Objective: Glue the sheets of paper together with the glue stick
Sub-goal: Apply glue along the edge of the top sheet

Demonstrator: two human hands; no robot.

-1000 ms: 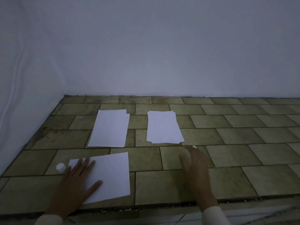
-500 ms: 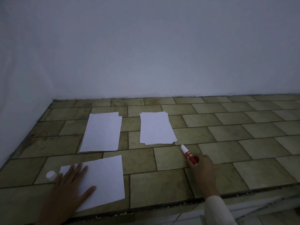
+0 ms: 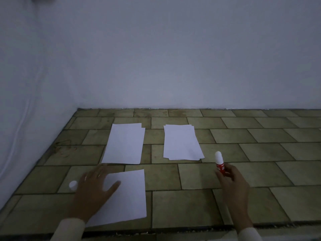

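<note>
A single white sheet (image 3: 129, 193) lies near the front edge of the tiled surface. My left hand (image 3: 94, 190) rests flat on its left part, fingers spread. Just left of that hand sits the white cap (image 3: 73, 185) of the glue stick. My right hand (image 3: 233, 185) holds the red glue stick (image 3: 220, 164) upright, its white tip exposed and pointing up, to the right of the sheet. Two stacks of white paper lie farther back: a left stack (image 3: 124, 143) and a right stack (image 3: 181, 142).
The olive tiled surface (image 3: 260, 153) runs wide to the right. White walls close it off at the back (image 3: 173, 66) and at the left. The front edge (image 3: 173, 231) runs just below my wrists.
My right hand has picked the glue stick up off the tiles and now holds it upright. The left hand stays pressed on the front sheet.
</note>
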